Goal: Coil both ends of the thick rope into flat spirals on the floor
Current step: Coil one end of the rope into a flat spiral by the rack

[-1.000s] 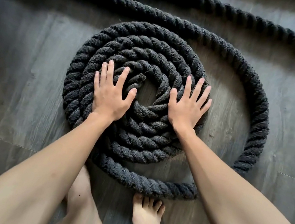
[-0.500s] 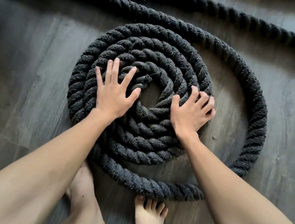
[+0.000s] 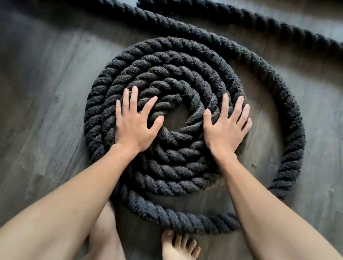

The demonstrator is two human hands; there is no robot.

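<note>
Two flat palms, left hand [image 3: 133, 125], right hand [image 3: 225, 132], fingers splayed, gripping nothing, fuzzy twisted rope [image 3: 173, 69] spiral

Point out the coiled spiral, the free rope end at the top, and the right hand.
coiled spiral [image 3: 169, 173]: head view, on its near turns.
free rope end [image 3: 145, 1]: head view, on its tip.
right hand [image 3: 223, 132]: head view, back of the hand.

Bare floor [image 3: 30, 95] open left of spiral [image 3: 173, 69]; crescent gap between coil and loose outer loop [image 3: 295, 132] on right; straight rope run [image 3: 255, 21] bars far side; bare feet [image 3: 178, 258] crowd near edge
</note>
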